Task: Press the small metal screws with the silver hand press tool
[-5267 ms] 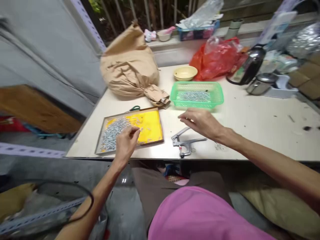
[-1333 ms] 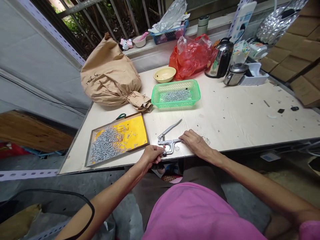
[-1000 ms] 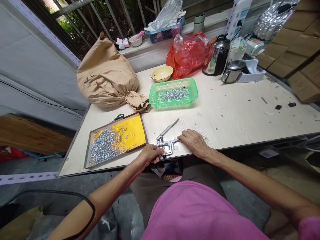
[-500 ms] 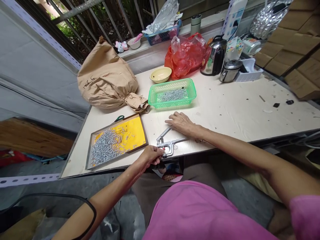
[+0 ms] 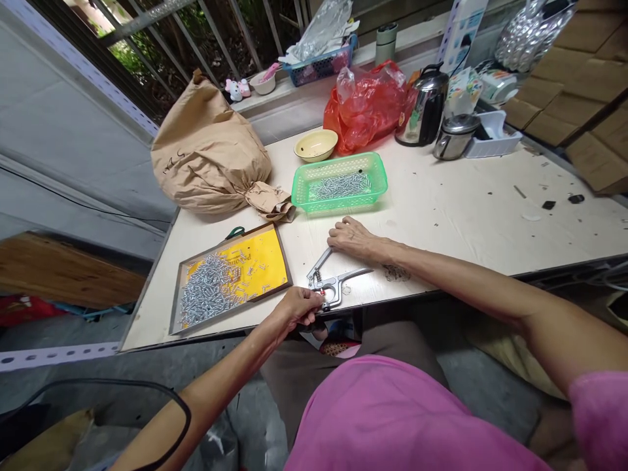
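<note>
Metal hand pliers [image 5: 332, 282] lie on the pale table [image 5: 456, 209] near its front edge, handles spread apart. My left hand [image 5: 295, 309] is closed in a pinch at the pliers' jaw, on something too small to name. My right hand [image 5: 352, 237] rests flat on the upper handle, fingers stretched out. A yellow tray [image 5: 267, 256] with a heap of small silver metal pieces [image 5: 209, 291] sits left of the pliers. Behind my right hand stands a green basket [image 5: 339, 185] with several more silver pieces.
A tied brown paper sack [image 5: 210, 160] stands at the back left, a yellow bowl [image 5: 316, 144] and red plastic bag [image 5: 366, 104] behind the basket. A kettle [image 5: 422, 104], a steel pot [image 5: 454, 136] and cardboard boxes [image 5: 583, 111] are at the right. Green-handled scissors [image 5: 236, 232] poke out behind the tray.
My right hand has moved from the pliers' lower handle up to the upper handle. My left hand stays pinched at the jaw.
</note>
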Tool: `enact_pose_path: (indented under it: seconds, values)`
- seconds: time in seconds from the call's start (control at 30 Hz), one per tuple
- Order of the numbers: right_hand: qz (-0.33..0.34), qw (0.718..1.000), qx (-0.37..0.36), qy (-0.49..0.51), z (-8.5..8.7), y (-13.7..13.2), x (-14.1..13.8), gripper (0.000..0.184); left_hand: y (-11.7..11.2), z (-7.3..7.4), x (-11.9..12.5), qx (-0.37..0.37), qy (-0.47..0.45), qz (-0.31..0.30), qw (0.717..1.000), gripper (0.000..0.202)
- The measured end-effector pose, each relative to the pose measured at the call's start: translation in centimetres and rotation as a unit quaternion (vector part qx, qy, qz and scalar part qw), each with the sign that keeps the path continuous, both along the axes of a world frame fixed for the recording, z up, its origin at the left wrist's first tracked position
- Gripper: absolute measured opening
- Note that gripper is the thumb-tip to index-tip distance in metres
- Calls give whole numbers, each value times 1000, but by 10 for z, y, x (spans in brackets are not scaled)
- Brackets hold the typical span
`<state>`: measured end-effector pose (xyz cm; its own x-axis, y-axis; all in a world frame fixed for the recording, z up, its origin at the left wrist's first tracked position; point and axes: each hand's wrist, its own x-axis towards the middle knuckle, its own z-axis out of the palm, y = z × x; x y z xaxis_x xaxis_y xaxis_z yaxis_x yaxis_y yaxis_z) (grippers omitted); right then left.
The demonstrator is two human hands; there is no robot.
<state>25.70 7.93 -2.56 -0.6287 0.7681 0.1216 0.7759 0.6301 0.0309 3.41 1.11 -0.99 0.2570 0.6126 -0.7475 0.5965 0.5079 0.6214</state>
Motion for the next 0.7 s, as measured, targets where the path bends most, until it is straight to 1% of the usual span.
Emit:
enact_pose_path:
  seconds: [0.13,0.27,0.47,0.57,0.67,0.7]
  values:
    - [-11,1000,-8,9,0,2,1,21,0,1,2,-3,-2,-2,1000,36]
    - [-10,1000,-17,-1,-4,2,-1,21,-1,1,2,-3,-10,12,1000,34]
    - [-17,1000,-24,10,-10,-9,2,20,-2,-1,2,-11,-7,15,1000,31]
    - [-24,998,-54,19,-6,-19,6,22,-2,-1,3,-9,-1,17,1000,31]
    - [-23,994,-97,41,3,-31,12,21,-1,-1,4,-14,3,16,1000,34]
    - [-18,993,-109,49,5,-35,15,24,-1,-1,4,-14,2,15,1000,34]
